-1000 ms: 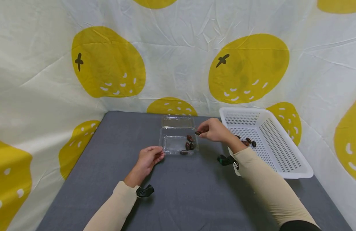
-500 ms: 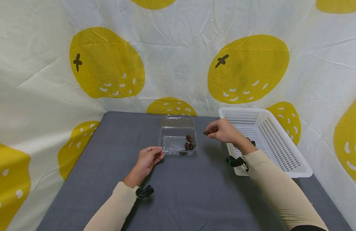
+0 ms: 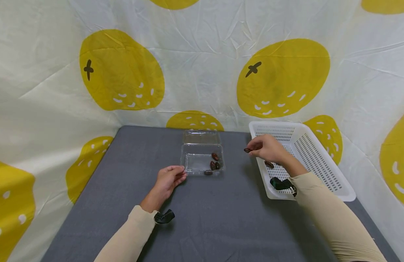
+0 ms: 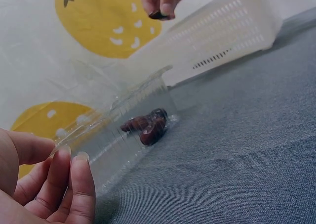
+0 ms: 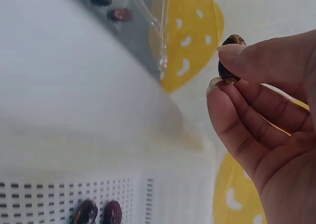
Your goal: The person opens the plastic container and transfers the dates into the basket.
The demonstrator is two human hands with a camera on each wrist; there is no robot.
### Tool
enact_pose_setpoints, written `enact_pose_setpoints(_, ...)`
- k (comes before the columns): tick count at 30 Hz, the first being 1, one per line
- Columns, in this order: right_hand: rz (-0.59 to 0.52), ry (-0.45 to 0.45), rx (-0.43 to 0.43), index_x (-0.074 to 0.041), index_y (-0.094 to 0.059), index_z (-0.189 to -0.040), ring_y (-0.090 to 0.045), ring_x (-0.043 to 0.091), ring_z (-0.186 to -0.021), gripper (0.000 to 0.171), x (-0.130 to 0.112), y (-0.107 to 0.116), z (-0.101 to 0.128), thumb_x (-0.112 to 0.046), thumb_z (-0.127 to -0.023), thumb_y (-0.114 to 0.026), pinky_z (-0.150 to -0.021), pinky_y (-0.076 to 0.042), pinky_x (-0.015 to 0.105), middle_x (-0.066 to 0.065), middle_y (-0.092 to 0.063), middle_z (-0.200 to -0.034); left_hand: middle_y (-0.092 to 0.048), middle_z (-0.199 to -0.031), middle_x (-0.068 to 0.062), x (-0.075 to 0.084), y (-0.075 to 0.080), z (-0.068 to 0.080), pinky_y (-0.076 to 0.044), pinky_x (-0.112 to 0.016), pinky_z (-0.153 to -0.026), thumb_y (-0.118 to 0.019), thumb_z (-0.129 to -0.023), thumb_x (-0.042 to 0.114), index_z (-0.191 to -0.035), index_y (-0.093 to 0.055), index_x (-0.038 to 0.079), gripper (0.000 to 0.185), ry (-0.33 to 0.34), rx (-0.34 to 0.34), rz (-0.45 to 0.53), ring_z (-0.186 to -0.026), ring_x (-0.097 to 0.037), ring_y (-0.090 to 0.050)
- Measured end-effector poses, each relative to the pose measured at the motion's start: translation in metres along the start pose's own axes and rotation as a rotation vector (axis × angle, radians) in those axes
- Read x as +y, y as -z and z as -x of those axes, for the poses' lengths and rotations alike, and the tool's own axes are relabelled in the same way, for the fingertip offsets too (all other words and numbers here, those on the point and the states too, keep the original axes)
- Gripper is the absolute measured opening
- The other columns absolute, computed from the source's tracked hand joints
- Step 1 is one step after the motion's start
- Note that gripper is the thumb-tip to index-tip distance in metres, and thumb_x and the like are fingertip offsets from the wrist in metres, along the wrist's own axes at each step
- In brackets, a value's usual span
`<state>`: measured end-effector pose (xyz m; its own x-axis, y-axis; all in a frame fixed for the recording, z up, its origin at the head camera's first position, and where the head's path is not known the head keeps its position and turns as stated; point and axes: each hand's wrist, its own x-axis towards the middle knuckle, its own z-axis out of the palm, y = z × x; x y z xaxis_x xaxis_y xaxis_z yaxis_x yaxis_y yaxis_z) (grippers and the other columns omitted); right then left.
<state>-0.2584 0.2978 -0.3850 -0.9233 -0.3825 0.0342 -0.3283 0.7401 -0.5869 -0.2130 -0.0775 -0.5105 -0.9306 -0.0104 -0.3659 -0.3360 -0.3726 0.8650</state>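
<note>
Dates [image 3: 215, 161] are lying partly in the clear box [image 3: 202, 159] and partly in the white basket [image 3: 320, 163], while the right hand [image 3: 269, 149] is pinching one date [image 3: 247, 150] at the basket's near rim and the left hand [image 3: 169, 178], relaxed, is touching the box on the counter [image 3: 123, 174].

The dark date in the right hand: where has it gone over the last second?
The right hand, pinching the date, carried it rightward from above the clear container to the rim of the white basket. The grip on it did not change. The left hand stayed resting by the container, whose dates did not move.
</note>
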Motion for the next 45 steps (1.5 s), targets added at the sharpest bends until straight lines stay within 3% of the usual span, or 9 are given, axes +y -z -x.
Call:
enact_pose_setpoints(4,0.005,-0.007,0.008,-0.005,-0.08,-0.104,-0.072,0.018,-0.084,0.016,0.006,0.008,0.007,-0.005,-0.089,-0.079,-0.074,-0.057,0.026,0.011,-0.08,-0.097,-0.077,-0.082,-0.008,0.001,-0.001,0.0,-0.064,-0.024,-0.067,-0.068,-0.097,-0.001,-0.097,-0.072,0.0,0.004,0.002,0.003,0.001,-0.072,-0.013,-0.074)
enact_pose_setpoints(11,-0.056,-0.081,-0.008,-0.004,-0.078,-0.105,-0.053,0.013,-0.048,0.015,0.019,0.017,0.017,-0.007,-0.09,-0.077,-0.037,-0.043,0.03,0.015,-0.078,-0.092,-0.076,-0.081,-0.006,0.0,-0.002,-0.001,-0.063,-0.024,-0.066,-0.068,-0.097,-0.001,-0.096,-0.072,0.001,0.005,0.0,0.003,0.001,-0.071,-0.012,-0.074)
enact_pose_setpoints(14,-0.067,-0.109,-0.011,-0.003,-0.076,-0.106,-0.048,0.012,-0.042,0.016,0.024,0.021,0.021,-0.007,-0.091,-0.077,-0.037,-0.045,0.031,0.016,-0.076,-0.09,-0.076,-0.079,-0.006,0.0,-0.002,0.0,-0.063,-0.024,-0.066,-0.068,-0.097,-0.002,-0.094,-0.072,0.001,0.006,0.001,0.0,-0.001,-0.07,-0.011,-0.073)
enact_pose_setpoints(27,-0.009,-0.108,-0.017,0.005,-0.074,-0.104,-0.061,0.017,-0.058,0.019,0.044,0.029,0.033,-0.001,-0.086,-0.078,-0.053,-0.053,0.028,0.014,-0.075,-0.086,-0.076,-0.08,-0.005,-0.001,-0.001,-0.002,-0.063,-0.024,-0.068,-0.07,-0.097,0.001,-0.101,-0.07,-0.002,0.005,0.006,-0.004,-0.004,-0.071,-0.011,-0.073)
enact_pose_setpoints(36,0.055,-0.149,-0.04,0.003,-0.075,-0.101,-0.062,0.019,-0.072,0.018,0.065,0.031,0.034,-0.002,-0.085,-0.079,-0.061,-0.052,0.027,0.01,-0.075,-0.085,-0.076,-0.08,-0.005,0.0,-0.001,-0.002,-0.063,-0.024,-0.068,-0.069,-0.097,0.001,-0.101,-0.07,-0.002,0.005,0.012,-0.001,-0.002,-0.071,-0.011,-0.073)
enact_pose_setpoints(45,0.066,-0.196,-0.056,0.002,-0.075,-0.102,-0.06,0.018,-0.077,0.018,0.082,0.033,0.038,-0.005,-0.086,-0.08,-0.065,-0.051,0.026,0.011,-0.075,-0.087,-0.077,-0.081,-0.005,-0.002,0.0,-0.003,-0.063,-0.024,-0.067,-0.069,-0.097,0.0,-0.101,-0.07,-0.002,0.005,0.009,-0.006,-0.002,-0.071,-0.011,-0.073)
